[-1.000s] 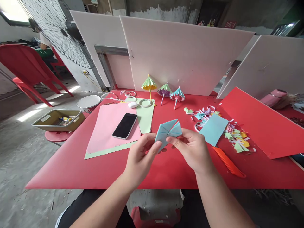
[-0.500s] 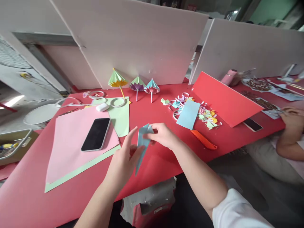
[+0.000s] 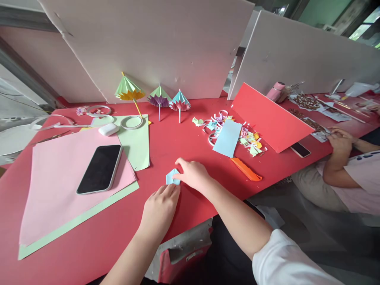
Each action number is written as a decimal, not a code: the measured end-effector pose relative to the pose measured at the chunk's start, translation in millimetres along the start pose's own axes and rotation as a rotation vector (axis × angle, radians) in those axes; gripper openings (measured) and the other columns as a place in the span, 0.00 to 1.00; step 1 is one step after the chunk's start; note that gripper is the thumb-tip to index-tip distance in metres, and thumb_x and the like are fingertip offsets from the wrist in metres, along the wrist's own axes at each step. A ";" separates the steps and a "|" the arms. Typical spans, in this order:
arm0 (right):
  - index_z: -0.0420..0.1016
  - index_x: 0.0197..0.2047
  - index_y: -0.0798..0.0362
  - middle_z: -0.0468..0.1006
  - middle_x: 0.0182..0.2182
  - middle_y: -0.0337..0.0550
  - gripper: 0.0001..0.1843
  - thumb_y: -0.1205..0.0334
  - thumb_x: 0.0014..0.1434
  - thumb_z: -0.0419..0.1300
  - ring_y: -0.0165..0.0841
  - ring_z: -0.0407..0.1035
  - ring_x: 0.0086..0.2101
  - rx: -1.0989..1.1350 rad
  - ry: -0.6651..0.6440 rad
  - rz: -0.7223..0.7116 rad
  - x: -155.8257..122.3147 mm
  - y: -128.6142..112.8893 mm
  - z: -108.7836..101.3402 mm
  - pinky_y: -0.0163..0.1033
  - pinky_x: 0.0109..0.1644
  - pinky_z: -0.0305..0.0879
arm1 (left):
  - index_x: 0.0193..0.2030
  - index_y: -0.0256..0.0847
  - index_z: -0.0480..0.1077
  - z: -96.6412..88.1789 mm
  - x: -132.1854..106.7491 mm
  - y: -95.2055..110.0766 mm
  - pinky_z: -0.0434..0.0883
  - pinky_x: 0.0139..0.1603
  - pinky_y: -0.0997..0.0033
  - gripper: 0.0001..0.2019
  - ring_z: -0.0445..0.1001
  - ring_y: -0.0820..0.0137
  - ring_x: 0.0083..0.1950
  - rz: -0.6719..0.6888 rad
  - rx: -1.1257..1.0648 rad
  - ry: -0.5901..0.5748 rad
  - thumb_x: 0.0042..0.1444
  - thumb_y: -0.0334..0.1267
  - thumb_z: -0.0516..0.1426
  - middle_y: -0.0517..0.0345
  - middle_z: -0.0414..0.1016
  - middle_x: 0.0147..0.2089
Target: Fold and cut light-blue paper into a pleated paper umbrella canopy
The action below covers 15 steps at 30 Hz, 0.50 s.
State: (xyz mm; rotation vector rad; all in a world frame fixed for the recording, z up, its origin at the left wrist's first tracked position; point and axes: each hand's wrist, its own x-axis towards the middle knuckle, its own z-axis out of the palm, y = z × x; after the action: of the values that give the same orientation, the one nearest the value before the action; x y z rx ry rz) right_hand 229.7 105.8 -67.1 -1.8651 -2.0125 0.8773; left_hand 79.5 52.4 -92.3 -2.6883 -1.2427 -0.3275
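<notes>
1. Pressing a small folded blue paper (image 3: 170, 175) to a red desk (image 3: 166, 142), near the center of the frame, a person works with both hands; the left hand (image 3: 162, 204) covers its lower edge, fingers together, any pinch hidden from view.
2. The right hand (image 3: 194, 174) reaches across from the right, thumb and index finger spread apart, one digit touching the paper.
3. At left, a black-screened phone (image 3: 99, 169) weighs on a pink sheet (image 3: 53, 170), with a white case (image 3: 108, 129) near its top edge.
4. Three paper umbrellas (image 3: 159, 96) stand in a row at upper center, before a pale panel (image 3: 148, 43).
5. Right of center, a flat blue sheet (image 3: 228, 138) partly covers a heap of paper scraps (image 3: 254, 145); an orange cutter (image 3: 246, 169) lies just below.
6. Farther right, a tilted red board (image 3: 273, 118) partly blocks the view of a pink bottle (image 3: 276, 92), while a co-worker's hands (image 3: 341, 140) rest at the desk's edge.
</notes>
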 end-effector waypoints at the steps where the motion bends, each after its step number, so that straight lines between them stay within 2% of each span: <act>1: 0.65 0.52 0.50 0.74 0.28 0.42 0.25 0.51 0.52 0.59 0.39 0.70 0.33 -0.089 0.059 0.002 -4.0 3.0 -6.5 0.37 0.30 0.60 | 0.38 0.37 0.70 1.2 -0.3 0.3 0.64 0.24 0.71 0.18 0.71 0.66 0.32 0.011 0.019 0.010 0.49 0.15 0.46 0.53 0.72 0.33; 3: 0.62 0.56 0.47 0.76 0.30 0.41 0.26 0.49 0.55 0.57 0.36 0.70 0.32 -0.167 0.162 -0.001 -15.9 17.9 -21.3 0.37 0.31 0.60 | 0.42 0.35 0.70 4.7 -1.4 0.6 0.68 0.30 0.69 0.18 0.72 0.63 0.38 0.036 0.038 0.041 0.50 0.17 0.46 0.49 0.73 0.39; 5: 0.67 0.52 0.47 0.77 0.34 0.40 0.20 0.52 0.58 0.55 0.34 0.70 0.34 -0.182 0.344 0.017 -31.9 44.3 -36.3 0.36 0.36 0.62 | 0.44 0.32 0.70 9.5 -2.8 0.9 0.70 0.40 0.64 0.16 0.72 0.59 0.46 0.062 0.035 0.053 0.53 0.20 0.47 0.44 0.73 0.46; 7: 0.71 0.48 0.50 0.76 0.38 0.44 0.17 0.53 0.58 0.55 0.36 0.69 0.39 -0.253 0.544 0.062 -48.8 77.9 -48.6 0.39 0.42 0.62 | 0.47 0.29 0.69 14.4 -4.8 1.3 0.68 0.49 0.60 0.16 0.69 0.57 0.53 0.071 0.023 0.044 0.56 0.22 0.46 0.42 0.71 0.52; 9: 0.73 0.46 0.53 0.75 0.40 0.48 0.18 0.51 0.57 0.55 0.41 0.66 0.43 -0.383 0.646 0.125 -62.9 111.1 -55.9 0.43 0.46 0.62 | 0.52 0.28 0.67 18.1 -7.0 1.6 0.66 0.53 0.58 0.18 0.67 0.58 0.56 0.071 0.003 0.019 0.57 0.23 0.45 0.41 0.69 0.55; 12: 0.70 0.51 0.55 0.73 0.43 0.51 0.24 0.49 0.57 0.54 0.45 0.65 0.45 -0.459 0.597 0.205 -75.8 145.7 -56.4 0.46 0.47 0.62 | 0.57 0.27 0.62 19.2 -9.3 2.0 0.64 0.56 0.58 0.21 0.65 0.58 0.59 0.065 -0.024 -0.028 0.57 0.24 0.43 0.42 0.66 0.58; 15: 0.66 0.56 0.55 0.72 0.44 0.53 0.27 0.49 0.59 0.50 0.45 0.66 0.44 -0.494 0.525 0.239 -82.2 158.1 -51.6 0.46 0.43 0.64 | 0.58 0.28 0.62 16.2 -9.3 2.1 0.63 0.56 0.58 0.22 0.64 0.58 0.59 0.045 -0.034 -0.056 0.57 0.24 0.43 0.42 0.65 0.59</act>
State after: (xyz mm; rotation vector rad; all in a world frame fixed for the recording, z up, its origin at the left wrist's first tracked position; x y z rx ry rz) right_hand 398.9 38.2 -102.1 -2.3110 -1.7886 -0.1057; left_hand 77.4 48.0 -110.5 -2.7679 -1.2001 -0.2716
